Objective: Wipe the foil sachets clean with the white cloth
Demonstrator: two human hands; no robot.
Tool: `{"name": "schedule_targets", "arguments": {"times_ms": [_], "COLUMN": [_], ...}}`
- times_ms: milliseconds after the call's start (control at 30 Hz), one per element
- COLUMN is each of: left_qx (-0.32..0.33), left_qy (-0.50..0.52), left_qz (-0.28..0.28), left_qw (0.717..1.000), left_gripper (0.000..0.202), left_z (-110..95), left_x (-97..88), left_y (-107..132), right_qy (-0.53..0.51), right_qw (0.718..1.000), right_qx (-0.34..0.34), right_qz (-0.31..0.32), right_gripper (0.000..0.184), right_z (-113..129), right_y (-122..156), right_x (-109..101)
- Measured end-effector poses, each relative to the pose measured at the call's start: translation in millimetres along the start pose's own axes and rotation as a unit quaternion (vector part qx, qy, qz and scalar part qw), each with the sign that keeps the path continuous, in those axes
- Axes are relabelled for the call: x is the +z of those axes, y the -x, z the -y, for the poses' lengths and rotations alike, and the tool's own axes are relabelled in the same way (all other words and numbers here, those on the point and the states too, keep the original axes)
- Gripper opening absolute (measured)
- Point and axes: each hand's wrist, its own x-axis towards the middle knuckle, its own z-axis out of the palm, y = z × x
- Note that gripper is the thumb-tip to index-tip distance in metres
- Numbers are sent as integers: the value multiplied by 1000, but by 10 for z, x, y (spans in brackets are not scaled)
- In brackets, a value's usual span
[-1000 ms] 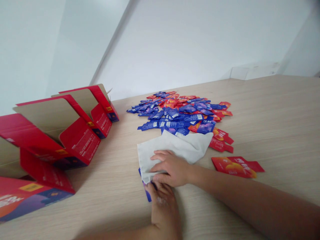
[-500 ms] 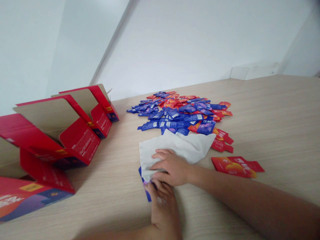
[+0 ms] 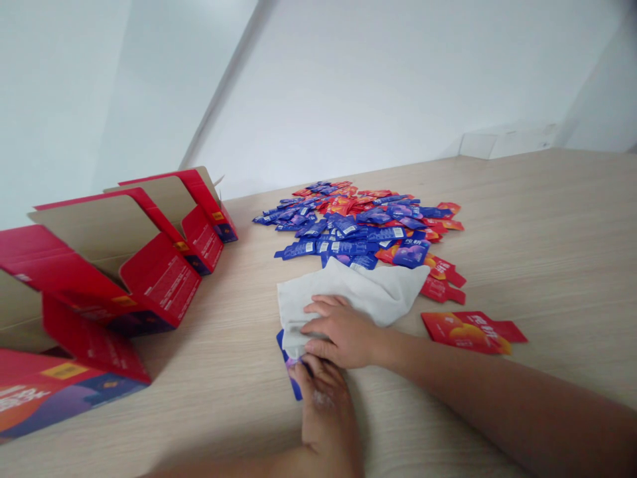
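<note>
In the left grip (image 3: 326, 411) — blue sachet (image 3: 290, 377), wipe (image 3: 348, 292) atop

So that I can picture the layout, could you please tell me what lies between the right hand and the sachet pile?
The head view shows a white cloth between the right hand and the sachet pile.

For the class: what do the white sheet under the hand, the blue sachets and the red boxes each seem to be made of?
The white wipe looks like soft, matte nonwoven fabric, creased and draped. The blue sachets look like glossy plastic film or foil, judging by their shine. The red boxes look like printed card: smooth outside, bare brown board inside.
</note>
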Motion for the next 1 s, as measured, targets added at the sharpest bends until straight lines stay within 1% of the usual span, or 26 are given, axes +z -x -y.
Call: {"name": "schedule_targets", "arguments": {"times_ms": [100,200,267,333,433,500,567,667,733,833,1000], "left_qx": [-24,-12,-14,-41,-52,-40,-7,0,3,15,12], "left_qy": [-9,-8,-6,-7,-6,1,14,17,16,17,16], "left_qz": [-12,-25,-12,20,38,41,28,21,20,24,26], "left_qw": [1000,1000,1000,999,998,998,999,1000,1000,999,999], "left_gripper": [40,40,40,40,41,41,41,41,41,42,42], "left_z": [-11,-53,-107,-170,-209,-168,-92,11,41,43,38], "left_x": [30,77,109,133,134,104,60,0,-19,-22,-21], "left_y": [5,15,17,14,6,2,-2,-7,-7,-4,-9], "right_qy": [3,-4,-11,-17,-21,-18,-12,-4,-2,-6,-22], "right_qw": [1000,1000,999,998,998,999,1000,1000,1000,1000,998], "right_qx": [6,-5,-27,-50,-59,-46,-26,-5,-3,-19,-62], "right_qz": [4,12,18,20,19,17,12,8,8,12,17], "right_gripper": [41,41,40,39,39,39,41,42,43,42,38], "right_z": [1,-20,-39,-55,-57,-42,-22,-1,-1,-23,-58], "right_y": [-5,0,6,10,8,3,-3,-9,-8,-2,11], "right_x": [-8,-7,-1,7,14,10,1,-13,-16,-9,14]}}
